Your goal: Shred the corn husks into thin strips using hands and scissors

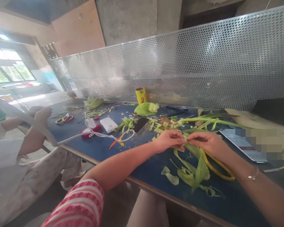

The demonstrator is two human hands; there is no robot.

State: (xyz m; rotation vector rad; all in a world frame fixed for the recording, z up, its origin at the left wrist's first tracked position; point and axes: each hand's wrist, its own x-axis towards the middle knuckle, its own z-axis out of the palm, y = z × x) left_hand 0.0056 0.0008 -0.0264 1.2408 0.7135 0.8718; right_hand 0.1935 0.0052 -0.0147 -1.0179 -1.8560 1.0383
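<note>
My left hand (171, 140) and my right hand (207, 142) meet over the table, both closed with fingertips pinched together. Between them is a small pale-green strip of leaf (185, 138), mostly covered by the fingers. Directly below the hands spread long green husk-like leaves (201, 168), some torn and curled. A yellow loop (221, 170) lies by my right wrist; what it belongs to is hidden. A loose pale leaf piece (170, 176) rests to the left of the leaves. Beyond my hands lie long green stalks (203, 120).
On the blue table (142, 165) are a phone (141, 125), white power bank (109, 125), cable (101, 135), scissors (65, 119), yellow roll (141, 95), green leafy bundle (145, 109) and tablet-like device (243, 146). A perforated metal panel (180, 63) stands behind. Another person (26, 151) sits left.
</note>
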